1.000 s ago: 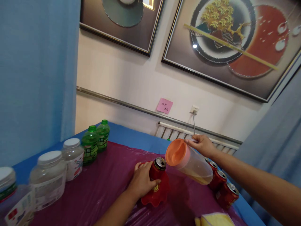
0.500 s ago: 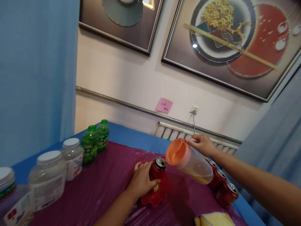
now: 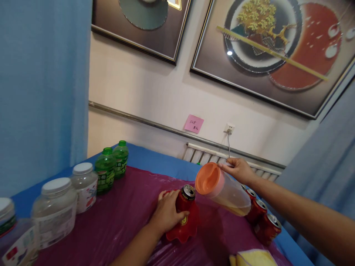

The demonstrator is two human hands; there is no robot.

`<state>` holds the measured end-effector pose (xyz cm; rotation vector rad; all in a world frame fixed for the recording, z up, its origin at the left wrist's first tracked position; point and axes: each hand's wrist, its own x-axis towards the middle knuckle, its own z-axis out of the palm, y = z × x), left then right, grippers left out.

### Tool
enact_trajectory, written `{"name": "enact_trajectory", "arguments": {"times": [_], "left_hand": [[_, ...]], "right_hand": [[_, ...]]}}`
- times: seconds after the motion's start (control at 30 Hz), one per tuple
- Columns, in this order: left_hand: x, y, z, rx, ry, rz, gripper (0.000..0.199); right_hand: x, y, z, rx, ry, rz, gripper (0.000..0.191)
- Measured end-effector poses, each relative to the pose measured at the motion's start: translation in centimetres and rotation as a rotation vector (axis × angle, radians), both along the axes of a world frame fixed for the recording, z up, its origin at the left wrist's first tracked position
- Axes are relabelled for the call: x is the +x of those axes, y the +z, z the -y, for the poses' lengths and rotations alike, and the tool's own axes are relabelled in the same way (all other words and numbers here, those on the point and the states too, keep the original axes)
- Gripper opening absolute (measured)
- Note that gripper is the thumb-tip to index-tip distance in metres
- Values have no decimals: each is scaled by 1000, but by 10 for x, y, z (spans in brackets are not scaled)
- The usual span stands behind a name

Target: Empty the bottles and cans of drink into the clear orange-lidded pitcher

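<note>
My left hand point(image 3: 166, 214) is wrapped round a red drink can point(image 3: 184, 202) with an opened top. The can stands in a red dish with a wavy rim point(image 3: 184, 233). My right hand point(image 3: 239, 170) grips a clear plastic pitcher point(image 3: 231, 194) at its handle, which is mostly hidden by the fingers. The pitcher is tilted to the left, its orange lid point(image 3: 208, 178) close to the can's top but apart from it. Some pale yellowish liquid lies along the pitcher's lower side. No stream between lid and can can be made out.
Several red cans point(image 3: 266, 228) stand at the right, near a folded yellow cloth point(image 3: 253, 258). Clear jars with white lids point(image 3: 55, 212) and two green bottles point(image 3: 105, 171) line the left. Purple plastic sheeting point(image 3: 133, 207) covers the blue table point(image 3: 155, 157). A radiator point(image 3: 203, 157) is behind.
Both hands, the can and the pitcher keep nearly the same positions. Only a very slight shift of the camera's view shows.
</note>
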<state>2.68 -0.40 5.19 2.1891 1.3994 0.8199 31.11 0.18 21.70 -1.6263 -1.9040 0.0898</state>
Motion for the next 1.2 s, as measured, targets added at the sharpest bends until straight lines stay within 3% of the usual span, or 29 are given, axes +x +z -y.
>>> {"name": "enact_trajectory", "arguments": {"times": [1.2], "left_hand": [[-1, 0, 0, 21, 2, 3, 77]], "right_hand": [[-7, 5, 6, -28, 6, 19, 65]]}}
